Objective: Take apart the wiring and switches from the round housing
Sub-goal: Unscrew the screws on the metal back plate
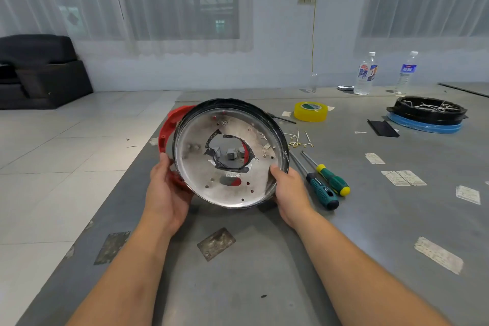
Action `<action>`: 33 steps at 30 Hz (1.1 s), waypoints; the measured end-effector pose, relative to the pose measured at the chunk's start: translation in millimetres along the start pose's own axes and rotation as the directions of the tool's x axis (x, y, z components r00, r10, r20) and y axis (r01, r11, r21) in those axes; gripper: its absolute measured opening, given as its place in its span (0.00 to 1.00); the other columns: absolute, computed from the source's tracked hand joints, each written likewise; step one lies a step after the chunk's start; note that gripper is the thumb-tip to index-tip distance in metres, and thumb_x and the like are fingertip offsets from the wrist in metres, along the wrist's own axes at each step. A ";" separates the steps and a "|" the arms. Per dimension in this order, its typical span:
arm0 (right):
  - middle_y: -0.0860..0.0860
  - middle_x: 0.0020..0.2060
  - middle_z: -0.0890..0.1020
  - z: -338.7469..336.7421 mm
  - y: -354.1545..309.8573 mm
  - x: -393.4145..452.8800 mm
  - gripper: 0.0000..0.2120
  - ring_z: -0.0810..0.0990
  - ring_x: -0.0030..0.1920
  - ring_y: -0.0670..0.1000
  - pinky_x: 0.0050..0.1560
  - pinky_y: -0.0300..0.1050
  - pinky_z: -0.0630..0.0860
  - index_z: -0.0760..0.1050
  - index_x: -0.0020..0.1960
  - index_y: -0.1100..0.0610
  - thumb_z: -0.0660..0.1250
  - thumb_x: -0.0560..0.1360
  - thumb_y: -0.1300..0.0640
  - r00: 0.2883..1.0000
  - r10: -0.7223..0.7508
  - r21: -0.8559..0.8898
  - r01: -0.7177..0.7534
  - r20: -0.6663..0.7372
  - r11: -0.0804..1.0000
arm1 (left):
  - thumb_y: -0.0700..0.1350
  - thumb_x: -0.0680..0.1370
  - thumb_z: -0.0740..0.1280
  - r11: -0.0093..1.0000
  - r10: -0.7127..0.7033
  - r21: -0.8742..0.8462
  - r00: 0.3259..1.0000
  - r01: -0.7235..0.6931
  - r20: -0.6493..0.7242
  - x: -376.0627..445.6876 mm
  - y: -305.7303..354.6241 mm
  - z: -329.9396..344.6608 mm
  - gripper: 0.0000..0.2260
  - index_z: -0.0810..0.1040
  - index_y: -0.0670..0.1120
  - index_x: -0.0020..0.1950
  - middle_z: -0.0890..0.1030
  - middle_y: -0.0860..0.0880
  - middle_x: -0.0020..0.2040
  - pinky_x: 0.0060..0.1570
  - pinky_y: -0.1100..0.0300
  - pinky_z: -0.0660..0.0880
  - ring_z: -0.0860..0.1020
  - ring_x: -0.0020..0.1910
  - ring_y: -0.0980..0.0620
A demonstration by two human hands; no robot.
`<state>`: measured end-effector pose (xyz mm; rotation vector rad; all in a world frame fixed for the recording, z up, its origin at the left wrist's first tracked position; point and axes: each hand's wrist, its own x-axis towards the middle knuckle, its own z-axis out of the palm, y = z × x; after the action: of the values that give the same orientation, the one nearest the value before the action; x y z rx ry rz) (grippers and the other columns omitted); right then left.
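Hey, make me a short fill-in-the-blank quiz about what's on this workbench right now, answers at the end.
1. Both hands, left hand and right hand, hold the round housing tilted above the ____.
2. Right of the housing lie ____ screwdrivers.
3. The roll of tape is ____ in colour.
4. Behind the housing's left edge shows a ____ plastic ring.

Answers: table; two; yellow; red

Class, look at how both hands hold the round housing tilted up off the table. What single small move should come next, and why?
Probably lay the round housing flat on the table. Both the left hand and the right hand grip its rim, so neither is free for the screwdrivers lying beside it. The small grey parts seen through the centre hole would then be reachable.
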<state>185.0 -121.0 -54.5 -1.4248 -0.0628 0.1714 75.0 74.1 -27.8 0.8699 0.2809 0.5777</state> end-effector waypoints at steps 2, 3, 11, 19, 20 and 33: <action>0.50 0.50 0.87 -1.6 -0.8 -2.1 0.10 0.85 0.55 0.56 0.64 0.61 0.77 0.82 0.55 0.52 0.64 0.79 0.52 1.000 0.014 0.039 -0.013 -0.024 0.999 | 0.56 0.86 0.61 0.996 0.086 0.025 0.996 -0.086 -0.019 -0.7 3.8 4.2 0.24 0.68 0.42 0.76 0.76 0.43 0.56 0.57 0.46 0.72 0.76 0.50 0.44; 0.50 0.50 0.87 -2.7 -1.2 -3.1 0.08 0.85 0.55 0.56 0.64 0.61 0.78 0.82 0.54 0.52 0.64 0.80 0.53 0.999 0.022 0.054 -0.020 -0.033 0.998 | 0.56 0.86 0.61 0.990 0.128 0.054 0.992 -0.127 -0.014 -1.0 5.9 6.3 0.21 0.70 0.43 0.72 0.74 0.43 0.49 0.51 0.47 0.72 0.74 0.44 0.47; 0.51 0.46 0.88 -15.5 -1.8 -14.5 0.08 0.87 0.47 0.55 0.52 0.55 0.83 0.80 0.56 0.52 0.63 0.83 0.57 0.996 0.083 0.159 -0.076 -0.040 0.984 | 0.46 0.87 0.61 0.868 0.362 0.323 0.926 -0.377 0.106 -23.7 52.9 6.5 0.05 0.76 0.51 0.60 0.82 0.57 0.43 0.44 0.62 0.77 0.80 0.40 0.60; 0.48 0.41 0.86 -36.6 -4.3 -33.8 0.07 0.84 0.46 0.54 0.47 0.51 0.80 0.81 0.47 0.52 0.65 0.73 0.55 0.987 -0.089 -0.031 0.085 -0.136 0.996 | 0.51 0.81 0.71 0.175 0.370 0.859 0.841 -0.481 0.396 -56.4 76.3 -40.9 0.16 0.76 0.61 0.68 0.81 0.60 0.58 0.49 0.71 0.70 0.78 0.51 0.63; 0.48 0.38 0.85 -37.9 -4.9 -36.7 0.06 0.82 0.43 0.53 0.44 0.50 0.78 0.80 0.45 0.52 0.64 0.72 0.54 0.981 -0.126 -0.081 0.115 -0.146 0.990 | 0.48 0.82 0.71 0.101 0.339 0.878 0.846 -0.468 0.412 -58.5 74.7 -46.6 0.17 0.77 0.55 0.70 0.81 0.54 0.61 0.53 0.64 0.72 0.78 0.54 0.57; 0.45 0.41 0.81 -40.2 -7.4 -49.5 0.08 0.78 0.42 0.42 0.36 0.38 0.67 0.74 0.56 0.53 0.63 0.77 0.56 0.921 -0.283 -0.205 0.233 -0.269 0.951 | 0.57 0.77 0.57 -0.351 0.021 0.866 0.921 -0.357 0.388 -95.3 48.7 -92.7 0.23 0.80 0.51 0.66 0.80 0.51 0.54 0.63 0.44 0.65 0.77 0.58 0.41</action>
<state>142.6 -169.0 -50.2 -1.5831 -0.0194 -0.2738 -62.4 102.2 -47.2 2.8509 0.4013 0.4335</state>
